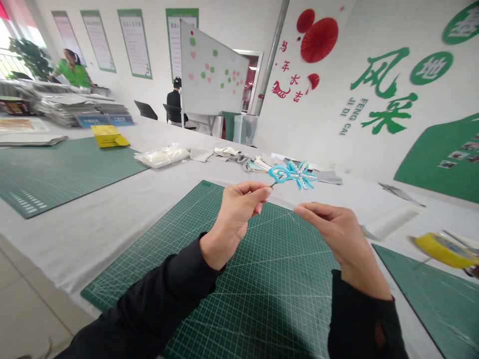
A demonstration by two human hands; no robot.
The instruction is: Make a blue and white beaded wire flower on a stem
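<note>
My left hand [243,209] pinches the thin dark stem of a light-blue flower ornament [300,174]. Its petals carry rows of white pearl-like beads, and a curled blue loop [280,173] sits between the flower and my fingers. To the right and slightly lower, my right hand [331,222] is closed, thumb against index finger. Whatever may be in that pinch is too small to make out. Both hands are raised over a green cutting mat [239,299] with a white grid, and the ornament is clear of the table.
Behind the hands lie a plastic bag [162,155] and fabric scraps [224,152]. A yellow box [109,136] stands on another mat [67,172] at left, near stacked papers [62,109]. At right are a yellow object [445,251] and scissors [400,193]. Two people are farther back.
</note>
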